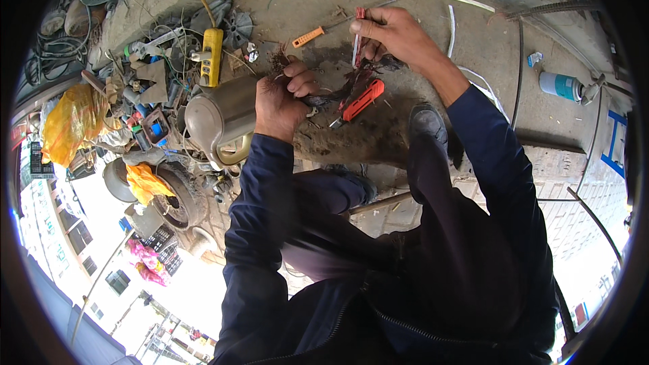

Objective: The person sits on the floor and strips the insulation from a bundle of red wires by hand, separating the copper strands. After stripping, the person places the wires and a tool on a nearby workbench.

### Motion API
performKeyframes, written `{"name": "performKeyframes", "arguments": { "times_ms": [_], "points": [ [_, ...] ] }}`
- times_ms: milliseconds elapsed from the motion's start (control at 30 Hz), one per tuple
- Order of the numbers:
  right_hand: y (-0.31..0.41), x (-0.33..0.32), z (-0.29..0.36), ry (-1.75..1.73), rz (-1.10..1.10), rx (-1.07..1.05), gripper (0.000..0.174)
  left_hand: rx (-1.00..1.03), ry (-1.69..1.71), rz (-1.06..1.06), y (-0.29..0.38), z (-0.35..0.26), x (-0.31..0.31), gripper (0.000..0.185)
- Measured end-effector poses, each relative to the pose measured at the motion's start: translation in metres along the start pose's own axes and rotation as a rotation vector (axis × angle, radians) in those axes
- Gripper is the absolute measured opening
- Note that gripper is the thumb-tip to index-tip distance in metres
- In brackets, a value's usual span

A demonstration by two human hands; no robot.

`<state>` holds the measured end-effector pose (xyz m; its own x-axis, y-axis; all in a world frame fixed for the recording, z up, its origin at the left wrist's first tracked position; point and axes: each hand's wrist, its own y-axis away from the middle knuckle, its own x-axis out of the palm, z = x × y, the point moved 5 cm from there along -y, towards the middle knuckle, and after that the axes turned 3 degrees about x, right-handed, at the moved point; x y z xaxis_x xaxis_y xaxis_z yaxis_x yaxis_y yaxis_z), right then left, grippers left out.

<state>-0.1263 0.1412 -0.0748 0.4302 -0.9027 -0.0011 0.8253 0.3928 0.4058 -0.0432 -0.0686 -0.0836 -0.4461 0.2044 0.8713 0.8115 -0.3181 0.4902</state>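
Observation:
My left hand (288, 92) is closed around a bundle of dark strands, with frayed reddish-brown ends sticking out above the fist. Between the thumb and fingers of my right hand (390, 35) is a slim red and white strip (357, 50), held upright. Below it, a dark, reddish fibrous bundle (357, 81) stretches between the two hands; what joins it to the strip cannot be told. Just under that bundle, a red utility knife (363, 100) lies on the stained ground. Beyond my hands rests a screwdriver with an orange handle (308, 37).
A metal jug (223, 116) lies beside my left wrist. Further left are a yellow power strip (211, 57), scrap parts and a wheel (178, 195). A spray can (560, 86) lies at the right, near white strips (451, 30) and a dark rod (518, 76).

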Motion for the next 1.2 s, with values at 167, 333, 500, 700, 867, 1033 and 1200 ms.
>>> {"name": "performKeyframes", "arguments": {
  "times_ms": [167, 333, 500, 700, 867, 1033, 1200],
  "points": [
    [0.000, -0.001, 0.004, 0.058, -0.016, 0.003, 0.037, 0.010, 0.063, -0.118, 0.001, 0.000, -0.005, 0.013],
    [0.000, 0.000, 0.004, 0.040, -0.013, 0.050, 0.037, -0.022, 0.088, -0.175, -0.001, -0.002, -0.006, 0.012],
    [0.002, 0.001, 0.004, -0.010, -0.013, 0.059, 0.036, -0.025, 0.062, -0.137, -0.003, -0.006, -0.008, 0.012],
    [0.007, 0.000, 0.014, -0.014, -0.022, 0.064, 0.037, 0.062, -0.032, -0.139, -0.007, -0.010, -0.012, 0.010],
    [0.011, -0.003, 0.019, -0.025, -0.066, 0.044, 0.034, 0.153, -0.159, -0.141, -0.006, -0.010, -0.008, 0.020],
    [0.010, -0.005, 0.016, -0.020, -0.078, 0.045, 0.034, 0.138, -0.185, -0.095, -0.003, -0.008, -0.003, 0.036],
    [0.009, -0.009, 0.013, -0.022, -0.079, 0.056, 0.034, 0.122, -0.150, -0.081, -0.003, -0.006, -0.001, 0.043]
  ]
}}
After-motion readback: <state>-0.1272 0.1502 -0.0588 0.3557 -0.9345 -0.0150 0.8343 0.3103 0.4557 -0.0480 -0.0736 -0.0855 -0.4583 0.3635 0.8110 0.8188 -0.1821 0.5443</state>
